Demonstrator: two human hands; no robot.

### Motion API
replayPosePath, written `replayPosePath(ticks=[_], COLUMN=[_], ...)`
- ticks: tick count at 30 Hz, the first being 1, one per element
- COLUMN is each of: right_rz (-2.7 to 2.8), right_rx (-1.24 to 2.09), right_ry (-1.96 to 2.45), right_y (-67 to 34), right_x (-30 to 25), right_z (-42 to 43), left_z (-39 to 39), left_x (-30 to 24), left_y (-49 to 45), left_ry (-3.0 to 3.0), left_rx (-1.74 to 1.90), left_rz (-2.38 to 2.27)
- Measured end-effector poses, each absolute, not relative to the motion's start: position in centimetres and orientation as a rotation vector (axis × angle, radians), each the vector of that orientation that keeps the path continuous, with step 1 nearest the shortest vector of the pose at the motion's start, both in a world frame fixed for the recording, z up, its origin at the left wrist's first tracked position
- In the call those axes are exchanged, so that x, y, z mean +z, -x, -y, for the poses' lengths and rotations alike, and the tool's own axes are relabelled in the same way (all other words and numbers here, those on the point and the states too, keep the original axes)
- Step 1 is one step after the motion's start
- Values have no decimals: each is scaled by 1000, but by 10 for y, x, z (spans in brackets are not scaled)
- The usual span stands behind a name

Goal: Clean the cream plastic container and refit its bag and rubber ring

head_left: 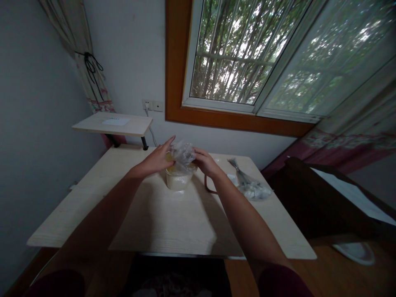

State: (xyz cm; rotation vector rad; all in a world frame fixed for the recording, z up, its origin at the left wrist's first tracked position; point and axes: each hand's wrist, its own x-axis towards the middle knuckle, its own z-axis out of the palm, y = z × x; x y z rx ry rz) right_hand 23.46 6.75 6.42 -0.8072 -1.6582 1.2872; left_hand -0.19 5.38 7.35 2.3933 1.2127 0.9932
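A small clear plastic cup (178,180) with a ribbed wall stands near the far middle of the light wooden table (173,222). A crumpled clear plastic bag (183,152) sits on top of the cup. My left hand (158,158) rests against the bag's left side with its fingers stretched forward. My right hand (206,162) pinches the bag's right side, fingers curled on the plastic. Both forearms reach in from the near edge.
A second clear bag with white bits (252,187) lies on the table to the right. A dark loop, perhaps a band (208,187), lies by my right wrist. A raised shelf (114,123) with a paper stands at back left. A dark chair (312,198) is at right.
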Motion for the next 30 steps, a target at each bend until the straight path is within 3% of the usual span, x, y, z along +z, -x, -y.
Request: replayPosePath(ticks=[9, 15, 24, 30], right_rz=[1317, 1713, 2190, 2372], right_rx=[1026, 814, 282, 91], right_ry=[826, 876, 1096, 1224], right_y=[-244, -241, -227, -204], right_x=[59, 64, 72, 74], right_z=[-79, -64, -57, -52], left_z=[-68, -64, -42, -26], left_x=[69, 76, 91, 70], left_y=[0, -4, 22, 25], left_ry=[-2668, -2748, -2475, -2259], left_rx=[542, 447, 1039, 1142], left_rz=[-1280, -1339, -1315, -1343])
